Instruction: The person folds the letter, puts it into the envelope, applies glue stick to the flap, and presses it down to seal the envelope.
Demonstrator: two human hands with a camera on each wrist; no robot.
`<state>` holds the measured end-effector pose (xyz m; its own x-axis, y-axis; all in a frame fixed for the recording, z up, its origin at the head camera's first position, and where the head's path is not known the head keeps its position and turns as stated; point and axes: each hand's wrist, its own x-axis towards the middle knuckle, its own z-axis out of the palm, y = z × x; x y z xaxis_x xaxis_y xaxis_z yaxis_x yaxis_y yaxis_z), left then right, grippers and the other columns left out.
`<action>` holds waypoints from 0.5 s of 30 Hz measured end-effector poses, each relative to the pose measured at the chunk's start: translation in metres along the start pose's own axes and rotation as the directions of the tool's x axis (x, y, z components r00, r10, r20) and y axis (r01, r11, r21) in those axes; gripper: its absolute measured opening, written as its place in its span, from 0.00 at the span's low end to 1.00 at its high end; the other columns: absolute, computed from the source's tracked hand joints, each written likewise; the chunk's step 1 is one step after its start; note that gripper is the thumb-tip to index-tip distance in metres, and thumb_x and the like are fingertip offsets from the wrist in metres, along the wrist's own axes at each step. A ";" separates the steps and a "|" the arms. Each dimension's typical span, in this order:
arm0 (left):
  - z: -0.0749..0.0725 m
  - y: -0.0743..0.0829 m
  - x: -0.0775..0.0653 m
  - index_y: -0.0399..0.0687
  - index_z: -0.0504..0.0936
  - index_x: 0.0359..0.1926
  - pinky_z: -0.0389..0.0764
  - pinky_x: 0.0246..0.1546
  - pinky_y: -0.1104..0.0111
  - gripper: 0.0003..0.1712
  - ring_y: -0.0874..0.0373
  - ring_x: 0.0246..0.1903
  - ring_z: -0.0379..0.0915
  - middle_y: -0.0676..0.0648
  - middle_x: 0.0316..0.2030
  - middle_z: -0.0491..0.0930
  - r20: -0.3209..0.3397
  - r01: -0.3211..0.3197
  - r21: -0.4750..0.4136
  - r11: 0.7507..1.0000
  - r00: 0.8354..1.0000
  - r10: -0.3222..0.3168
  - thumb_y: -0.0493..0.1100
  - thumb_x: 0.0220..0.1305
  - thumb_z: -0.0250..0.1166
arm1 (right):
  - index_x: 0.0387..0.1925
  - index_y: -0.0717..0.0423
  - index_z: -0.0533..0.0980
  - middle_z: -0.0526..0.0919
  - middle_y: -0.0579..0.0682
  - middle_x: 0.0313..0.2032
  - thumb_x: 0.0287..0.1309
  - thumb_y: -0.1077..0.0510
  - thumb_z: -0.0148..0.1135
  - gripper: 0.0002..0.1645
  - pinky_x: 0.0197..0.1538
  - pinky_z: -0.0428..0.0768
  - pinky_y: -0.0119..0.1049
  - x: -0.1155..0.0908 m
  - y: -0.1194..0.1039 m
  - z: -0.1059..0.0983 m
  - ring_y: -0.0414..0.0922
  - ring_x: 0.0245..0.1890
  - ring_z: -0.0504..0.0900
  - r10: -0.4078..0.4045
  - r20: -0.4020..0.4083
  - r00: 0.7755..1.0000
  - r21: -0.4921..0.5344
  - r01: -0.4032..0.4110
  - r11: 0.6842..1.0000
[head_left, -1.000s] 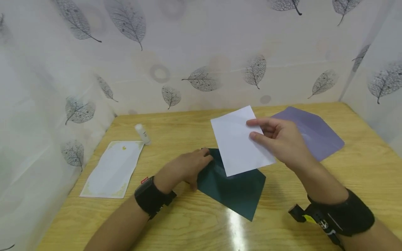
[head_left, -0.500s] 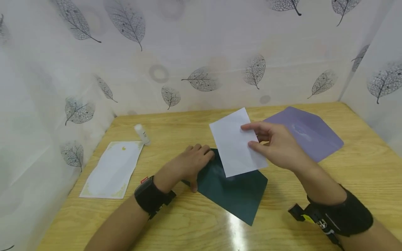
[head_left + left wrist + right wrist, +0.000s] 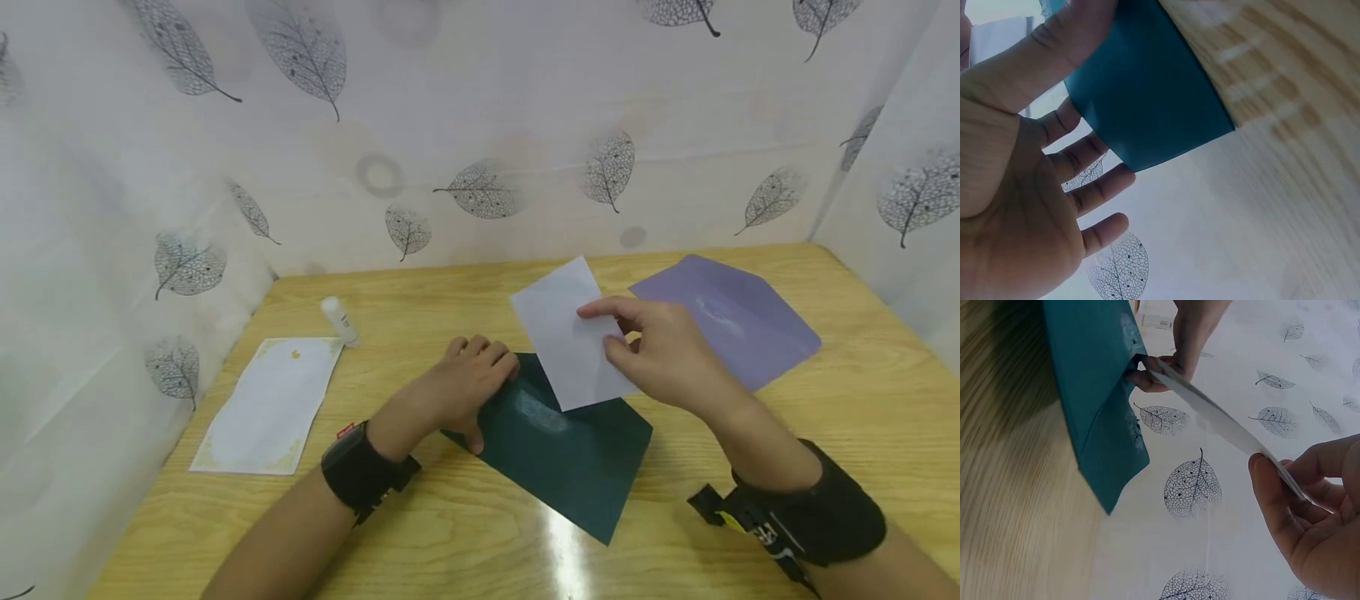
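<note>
My left hand grips the left end of a dark green envelope, thumb on the near edge and fingers at the far edge. The left wrist view shows the thumb lying across the green envelope. My right hand pinches a white paper between thumb and fingers by its right side. In the right wrist view the far end of the white paper reaches the envelope's raised opening, beside the left fingertips. A pale patch marks the envelope's face.
A purple envelope with a pale mark lies at the back right, partly behind the right hand. On the left are a white sheet with gold corner decoration and a small white tube. Leaf-patterned cloth bounds the wooden table.
The left fingers have spread along the envelope's left end. The envelope has shifted slightly right and nearer. The white paper has tilted and moved a little, still in the right hand.
</note>
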<state>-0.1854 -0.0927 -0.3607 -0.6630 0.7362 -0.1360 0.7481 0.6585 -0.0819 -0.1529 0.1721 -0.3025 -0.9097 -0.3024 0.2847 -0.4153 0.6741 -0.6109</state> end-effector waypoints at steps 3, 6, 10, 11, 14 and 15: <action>0.000 0.000 0.001 0.54 0.66 0.52 0.66 0.57 0.51 0.55 0.48 0.57 0.62 0.49 0.57 0.67 -0.034 -0.007 -0.017 1.000 0.999 0.006 0.65 0.23 0.86 | 0.54 0.52 0.83 0.86 0.55 0.43 0.60 0.69 0.53 0.24 0.17 0.63 0.31 0.000 0.000 0.001 0.39 0.13 0.66 0.009 0.008 1.000 -0.038 -0.009 0.999; 0.000 0.000 0.002 0.54 0.67 0.51 0.66 0.57 0.51 0.52 0.48 0.58 0.61 0.49 0.58 0.67 -0.081 -0.011 -0.022 1.000 0.997 0.010 0.64 0.26 0.86 | 0.54 0.52 0.82 0.86 0.56 0.42 0.60 0.69 0.53 0.24 0.17 0.62 0.32 0.001 0.000 0.001 0.39 0.10 0.60 0.016 0.029 0.999 -0.063 -0.014 0.998; 0.000 0.000 0.003 0.54 0.67 0.51 0.65 0.57 0.51 0.49 0.47 0.58 0.61 0.48 0.59 0.66 -0.141 -0.013 -0.015 1.000 0.990 0.011 0.65 0.32 0.84 | 0.56 0.53 0.81 0.84 0.58 0.49 0.62 0.69 0.52 0.24 0.17 0.62 0.32 0.000 -0.001 0.001 0.39 0.10 0.60 0.022 0.066 0.998 -0.068 -0.018 0.998; 0.000 0.001 0.003 0.54 0.67 0.51 0.65 0.57 0.51 0.48 0.47 0.58 0.61 0.47 0.59 0.66 -0.152 -0.012 -0.014 1.000 0.988 0.010 0.64 0.32 0.84 | 0.56 0.53 0.81 0.84 0.58 0.50 0.62 0.69 0.52 0.24 0.17 0.62 0.32 0.000 -0.001 0.001 0.39 0.11 0.60 0.024 0.074 0.997 -0.067 -0.019 0.998; -0.001 0.001 0.003 0.54 0.68 0.51 0.64 0.58 0.50 0.48 0.46 0.59 0.61 0.46 0.60 0.66 -0.177 -0.002 -0.019 1.000 0.984 -0.001 0.64 0.33 0.84 | 0.57 0.54 0.81 0.83 0.60 0.53 0.62 0.69 0.52 0.24 0.19 0.64 0.32 0.000 -0.001 0.001 0.40 0.13 0.63 0.024 0.091 0.996 -0.069 -0.017 0.997; -0.001 0.001 0.002 0.53 0.68 0.51 0.64 0.58 0.50 0.48 0.45 0.60 0.61 0.45 0.60 0.66 -0.186 0.002 -0.022 1.000 0.983 -0.006 0.64 0.32 0.84 | 0.57 0.54 0.81 0.83 0.60 0.53 0.62 0.69 0.52 0.24 0.19 0.64 0.33 0.000 -0.001 0.002 0.40 0.13 0.63 0.023 0.095 0.995 -0.072 -0.016 0.997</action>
<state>-0.1861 -0.0900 -0.3603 -0.6611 0.7486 0.0505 0.7461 0.6630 -0.0606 -0.1525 0.1703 -0.3032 -0.9156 -0.3497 0.1986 -0.3988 0.7256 -0.5607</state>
